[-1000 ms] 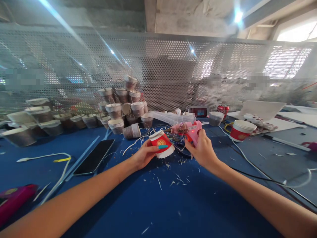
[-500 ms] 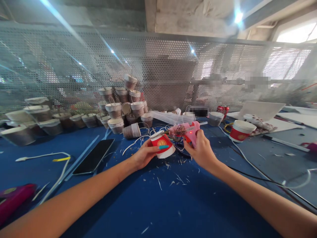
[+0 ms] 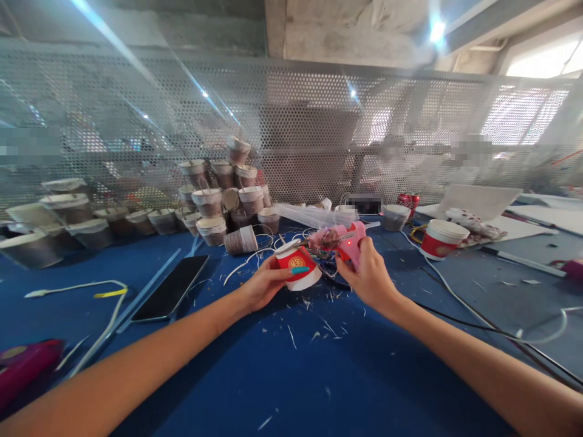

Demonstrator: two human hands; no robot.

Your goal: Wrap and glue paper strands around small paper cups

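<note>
My left hand [image 3: 265,284] is closed around a red and white paper cup [image 3: 301,281] with a gold emblem. The cup is tilted, and a blue-green thumbnail lies across its side. In my right hand [image 3: 371,272] is a pink hot glue gun [image 3: 350,239] with a small red light glowing on its body. Its nozzle end is at the cup's upper edge; whether the tip touches is too small to tell. A clear glue stick [image 3: 373,224] juts from the gun's back. Beneath the hands, thin white scraps lie on the blue tabletop [image 3: 291,364].
Stacked grey-brown cups with wire handles [image 3: 209,203] stand at the back left. A black phone [image 3: 172,288] lies left of my hands. To the right are another red and white cup [image 3: 443,243], a red can [image 3: 409,202] and cables [image 3: 464,303]. A perforated metal screen [image 3: 310,133] closes off the back.
The glue gun has shifted slightly left, bringing its nozzle farther over the cup's upper edge. The cup stays in my left hand, nearly still.
</note>
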